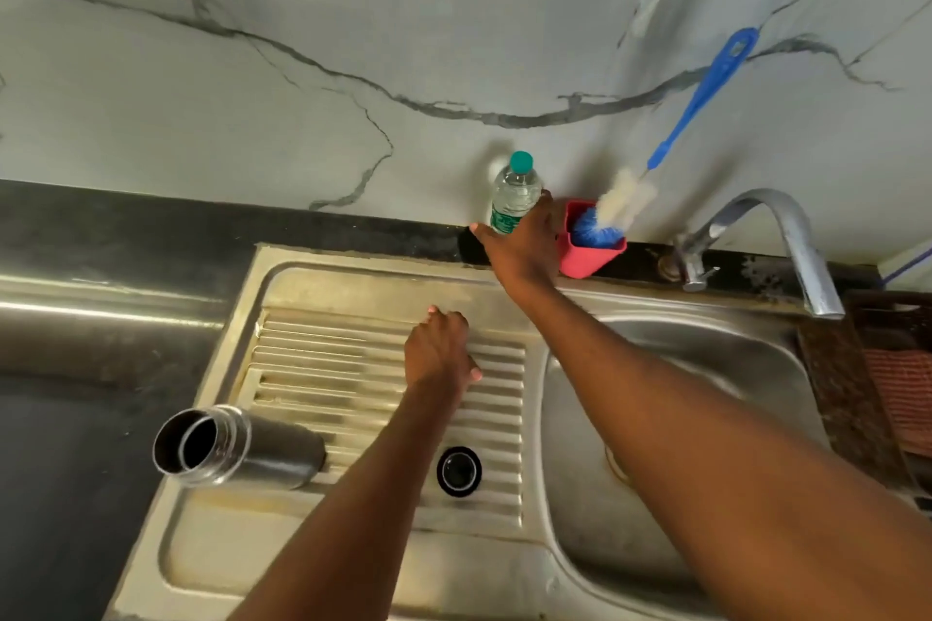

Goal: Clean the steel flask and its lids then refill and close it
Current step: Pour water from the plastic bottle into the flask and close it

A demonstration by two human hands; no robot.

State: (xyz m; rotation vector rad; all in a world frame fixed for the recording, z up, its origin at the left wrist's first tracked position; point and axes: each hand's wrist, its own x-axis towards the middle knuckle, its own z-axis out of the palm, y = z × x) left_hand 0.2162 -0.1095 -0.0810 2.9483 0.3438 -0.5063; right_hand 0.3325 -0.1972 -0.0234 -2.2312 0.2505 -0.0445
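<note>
The steel flask (242,444) stands open-mouthed at the left edge of the ribbed drainboard (323,368). A round black lid (459,470) lies on the drainboard to its right, hollow side up. At the back wall stands a clear plastic water bottle (514,189) with a green cap. My right hand (522,242) is wrapped around its lower part, thumb on the left and fingers on the right. My left hand (439,353) hovers over the middle of the drainboard with its fingers curled in; nothing shows in it.
A red holder (587,257) with a blue-handled bottle brush (706,91) stands just right of the bottle. The tap (787,237) arches over the sink basin (706,368). A reddish cloth (903,393) lies far right. Black counter (60,469) lies left of the flask.
</note>
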